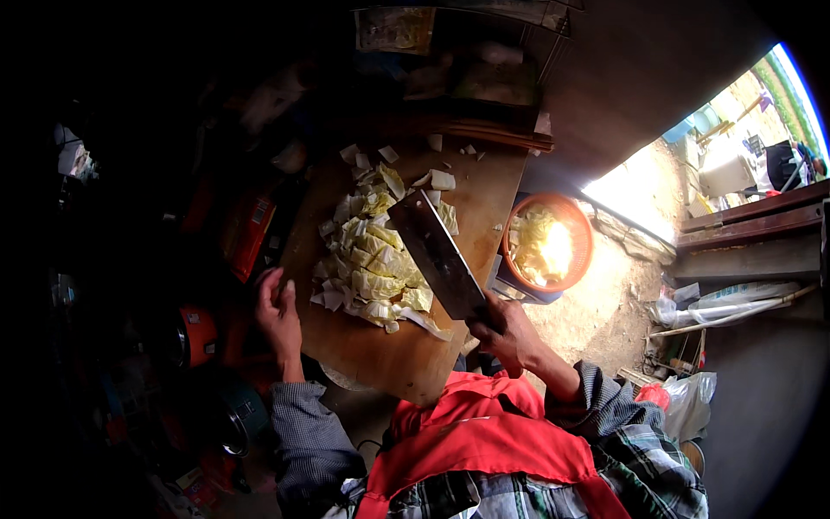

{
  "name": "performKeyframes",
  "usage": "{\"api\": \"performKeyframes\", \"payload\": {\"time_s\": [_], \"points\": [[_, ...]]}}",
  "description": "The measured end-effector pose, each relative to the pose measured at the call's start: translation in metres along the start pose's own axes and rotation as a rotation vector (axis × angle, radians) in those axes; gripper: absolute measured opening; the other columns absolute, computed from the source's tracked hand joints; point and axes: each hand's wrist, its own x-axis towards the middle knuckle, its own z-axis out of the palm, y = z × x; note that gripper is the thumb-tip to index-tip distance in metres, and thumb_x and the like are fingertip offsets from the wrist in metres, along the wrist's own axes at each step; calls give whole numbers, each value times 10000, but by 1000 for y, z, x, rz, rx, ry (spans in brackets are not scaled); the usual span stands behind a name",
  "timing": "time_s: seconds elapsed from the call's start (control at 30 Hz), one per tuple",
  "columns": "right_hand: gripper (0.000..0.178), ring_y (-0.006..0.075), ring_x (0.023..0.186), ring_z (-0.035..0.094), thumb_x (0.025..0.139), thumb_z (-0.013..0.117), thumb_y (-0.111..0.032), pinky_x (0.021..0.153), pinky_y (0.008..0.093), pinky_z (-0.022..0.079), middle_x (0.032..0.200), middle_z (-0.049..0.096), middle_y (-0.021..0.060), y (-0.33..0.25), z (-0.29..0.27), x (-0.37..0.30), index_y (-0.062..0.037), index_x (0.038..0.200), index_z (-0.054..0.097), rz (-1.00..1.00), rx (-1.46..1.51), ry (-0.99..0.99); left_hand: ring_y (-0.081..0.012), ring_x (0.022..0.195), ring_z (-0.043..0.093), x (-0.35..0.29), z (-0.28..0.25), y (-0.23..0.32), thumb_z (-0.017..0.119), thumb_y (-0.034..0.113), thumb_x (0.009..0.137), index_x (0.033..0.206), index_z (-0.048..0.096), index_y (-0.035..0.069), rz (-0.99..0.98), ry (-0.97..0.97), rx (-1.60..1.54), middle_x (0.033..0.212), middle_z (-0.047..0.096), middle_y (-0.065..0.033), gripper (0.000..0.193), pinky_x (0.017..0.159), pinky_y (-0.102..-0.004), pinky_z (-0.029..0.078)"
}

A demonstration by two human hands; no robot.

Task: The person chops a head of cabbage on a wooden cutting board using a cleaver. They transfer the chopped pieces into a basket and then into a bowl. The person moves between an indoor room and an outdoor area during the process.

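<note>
Chopped napa cabbage (374,259) lies heaped on a wooden cutting board (380,356), pale yellow leaves mixed with white stem pieces. My right hand (504,333) grips the handle of a cleaver (439,259). The wide dark blade is held over the right side of the heap, its far end pointing up and left. Just off the board's left edge is my left hand (278,313), holding nothing, its fingers partly curled and apart. A few loose white pieces are scattered near the board's far end.
An orange plastic basket (588,246) with cut cabbage inside stands right of the board, in bright sunlight. Dark shelving with packages (497,82) is beyond the board. Red and dark containers (197,336) crowd the shadowed left. Poles and plastic bags (735,303) lie at the right by a doorway.
</note>
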Motion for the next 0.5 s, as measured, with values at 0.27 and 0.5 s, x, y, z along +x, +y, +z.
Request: {"api": "performKeyframes", "payload": {"time_s": [0.27, 0.5], "points": [[287, 91, 517, 479, 822, 530, -99, 481, 243, 417, 690, 505, 17, 18, -18, 0, -10, 1093, 500, 110, 328, 258, -301, 1035, 529, 83, 209, 81, 692, 38, 676, 1097, 601, 26, 745, -548, 306, 1130, 577, -123, 430, 890, -364, 442], [347, 97, 516, 501, 828, 522, -35, 481, 242, 434, 696, 522, 24, 42, -24, -4, -14, 1173, 484, 114, 329, 288, -259, 938, 556, 104, 247, 74, 686, 25, 671, 989, 603, 33, 776, -672, 445, 993, 621, -77, 328, 855, -355, 444]]}}
